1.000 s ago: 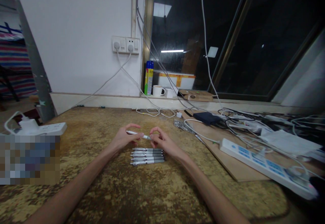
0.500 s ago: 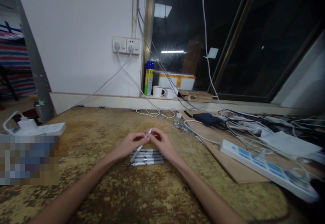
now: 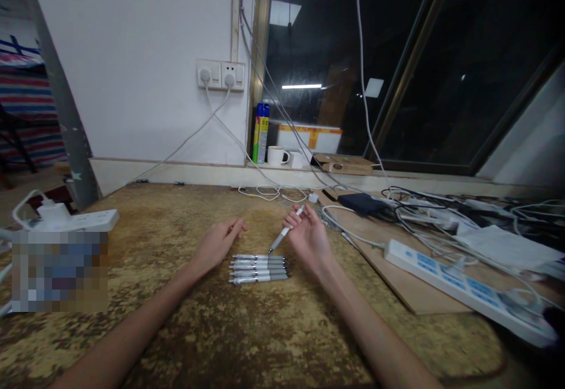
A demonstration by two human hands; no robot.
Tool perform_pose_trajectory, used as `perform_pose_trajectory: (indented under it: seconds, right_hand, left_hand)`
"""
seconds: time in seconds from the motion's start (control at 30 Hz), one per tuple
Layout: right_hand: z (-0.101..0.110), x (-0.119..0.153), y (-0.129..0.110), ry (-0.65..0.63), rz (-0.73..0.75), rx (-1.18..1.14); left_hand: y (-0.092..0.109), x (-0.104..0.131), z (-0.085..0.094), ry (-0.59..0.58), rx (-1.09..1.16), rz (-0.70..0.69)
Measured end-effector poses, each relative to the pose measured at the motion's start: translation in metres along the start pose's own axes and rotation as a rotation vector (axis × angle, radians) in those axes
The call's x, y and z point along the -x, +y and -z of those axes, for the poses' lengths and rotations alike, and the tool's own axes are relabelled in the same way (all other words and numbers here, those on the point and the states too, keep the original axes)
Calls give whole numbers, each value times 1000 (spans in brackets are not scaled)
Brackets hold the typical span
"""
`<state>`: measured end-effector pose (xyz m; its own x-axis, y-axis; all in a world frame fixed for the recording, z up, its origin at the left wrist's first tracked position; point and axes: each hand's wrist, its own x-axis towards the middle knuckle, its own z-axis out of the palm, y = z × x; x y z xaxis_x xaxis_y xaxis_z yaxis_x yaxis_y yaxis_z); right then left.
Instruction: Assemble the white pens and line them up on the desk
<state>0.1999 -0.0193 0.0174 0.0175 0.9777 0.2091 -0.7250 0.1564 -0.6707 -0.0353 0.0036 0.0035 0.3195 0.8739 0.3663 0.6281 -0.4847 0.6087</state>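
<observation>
My right hand [image 3: 311, 239] holds a white pen with a grey grip [image 3: 286, 230] between thumb and fingers. The pen slants, its dark tip pointing down to the left, just over the row of pens. That row of several similar white and grey pens [image 3: 251, 274] lies side by side on the worn wooden table [image 3: 212, 330]. My left hand [image 3: 219, 242] is apart from the pen, left of and a little beyond the row. Its fingers are curled together with the thumb against them, and nothing shows in them.
On the right, a white power strip [image 3: 463, 289] and tangled cables rest on a brown board [image 3: 397, 283]. Another power strip [image 3: 97, 220] stands at the left. A spray can [image 3: 261, 133] and white mug [image 3: 276, 155] are on the sill. A blurred patch hides the left edge.
My hands have separated. My right hand has moved right with the pen, and its tip now points down toward the row; my left hand has let go and drawn left.
</observation>
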Motion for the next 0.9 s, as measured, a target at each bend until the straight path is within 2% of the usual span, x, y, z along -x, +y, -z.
perform_pose_trajectory:
  seconds: [0.2,0.47,0.9]
  right_hand:
    - [1,3,-3,-79,28,37]
    - [3,2,-5,-72,99,104]
    - [0,2,-9,-66,95,-29]
  left_hand:
    - [0,0,1,-24,-29,-2]
    - [-3,-1,0,-44,-49,18]
    - [0,1,1,-59,-67,0]
